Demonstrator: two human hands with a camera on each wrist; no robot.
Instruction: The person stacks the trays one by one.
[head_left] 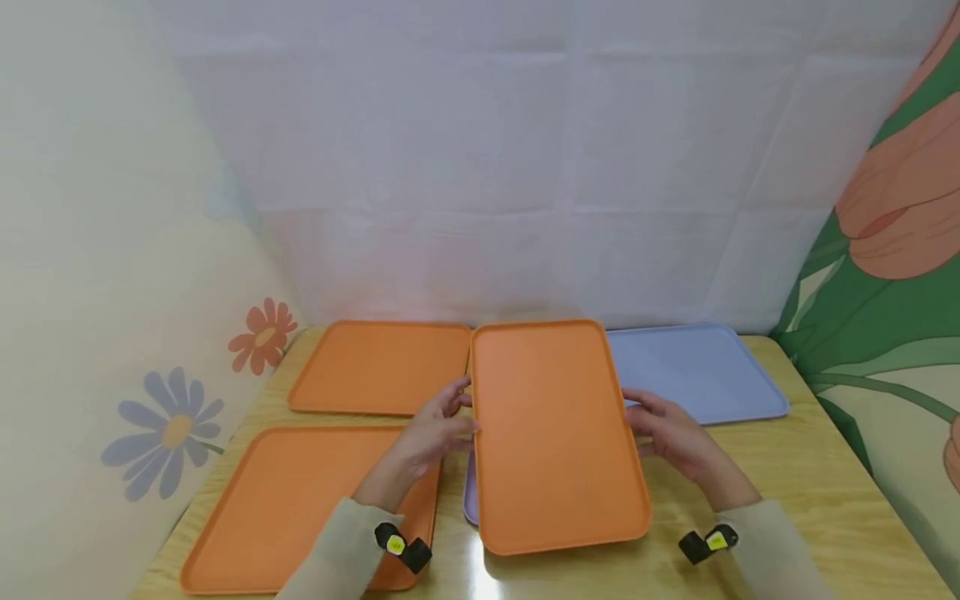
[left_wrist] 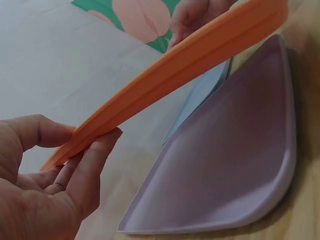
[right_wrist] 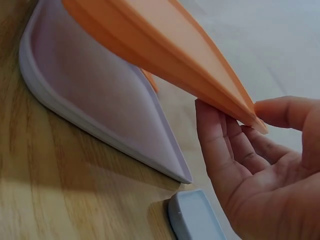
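An orange tray (head_left: 558, 433) is held up off the table by its two long sides, tilted. The left hand (head_left: 435, 433) pinches its left edge; in the left wrist view the thumb lies on top of the orange tray (left_wrist: 165, 75) and the fingers (left_wrist: 95, 165) underneath. At the opposite edge the right hand (head_left: 675, 437) pinches likewise, and the right wrist view shows thumb above and fingers (right_wrist: 220, 140) below. Beneath the raised tray lies a purple tray (left_wrist: 220, 150), mostly hidden from the head view, not touching it where seen.
Two more orange trays lie at the left, one at the back (head_left: 382, 367) and one in front (head_left: 300, 500). A blue tray (head_left: 697, 371) is at the back right. White cloth (head_left: 487, 167) hangs behind the wooden table (head_left: 825, 500).
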